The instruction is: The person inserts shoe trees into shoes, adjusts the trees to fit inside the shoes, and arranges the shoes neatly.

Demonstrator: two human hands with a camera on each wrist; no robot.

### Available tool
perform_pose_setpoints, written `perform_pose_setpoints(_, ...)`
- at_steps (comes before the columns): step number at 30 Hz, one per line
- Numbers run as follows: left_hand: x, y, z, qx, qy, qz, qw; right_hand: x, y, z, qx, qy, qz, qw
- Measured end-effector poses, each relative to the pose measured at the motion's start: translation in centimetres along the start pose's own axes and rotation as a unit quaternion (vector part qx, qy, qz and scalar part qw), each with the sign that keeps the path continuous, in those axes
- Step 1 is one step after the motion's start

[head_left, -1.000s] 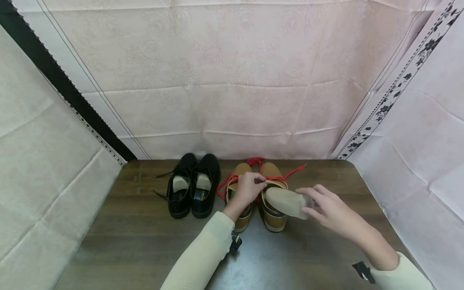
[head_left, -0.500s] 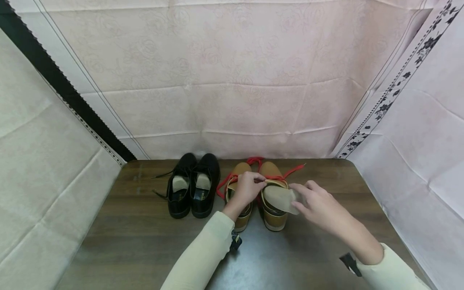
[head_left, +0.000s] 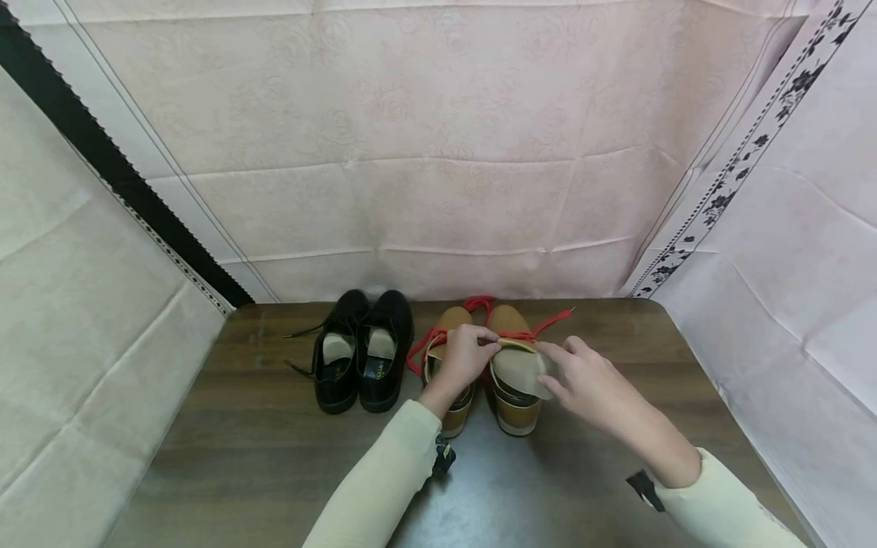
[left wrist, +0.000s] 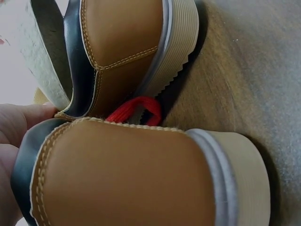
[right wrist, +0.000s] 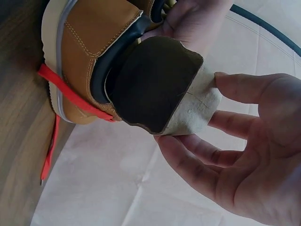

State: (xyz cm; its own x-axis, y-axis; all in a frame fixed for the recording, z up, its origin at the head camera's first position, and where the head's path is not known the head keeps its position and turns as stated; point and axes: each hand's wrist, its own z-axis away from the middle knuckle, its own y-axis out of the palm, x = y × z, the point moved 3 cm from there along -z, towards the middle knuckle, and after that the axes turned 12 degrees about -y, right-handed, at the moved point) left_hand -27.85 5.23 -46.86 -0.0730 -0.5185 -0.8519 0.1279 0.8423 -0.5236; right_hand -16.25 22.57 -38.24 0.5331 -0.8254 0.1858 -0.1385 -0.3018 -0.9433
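A pair of tan lace-up shoes with red laces stands at the back of the table. My right hand holds a greyish molded-pulp shoe insert by its heel-side end, thumb and fingers around the edge. In the right wrist view the insert shows its dark hollow side, and its front end is hidden inside the opening of the right tan shoe. Reaching over the left tan shoe, my left hand pinches the right shoe's tongue near the laces. Its fingertips show beside the collar in the left wrist view.
To the left stand two black lace-up shoes, each with a pale insert in its front. A red lace trails past the right tan shoe. Behind the wooden table hangs a pale patterned cloth.
My right hand has moved left and slightly away from me, carrying the insert deeper over the right tan shoe's opening. My left hand keeps its place at the tongue.
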Motion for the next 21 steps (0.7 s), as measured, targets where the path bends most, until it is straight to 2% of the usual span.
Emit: perform_pose_setpoints(21,0.2,0.1,-0.2,-0.012,0.009,-0.015,0.9998,-0.2,0.8,-2.0,0.014,0.036,0.002,0.999)
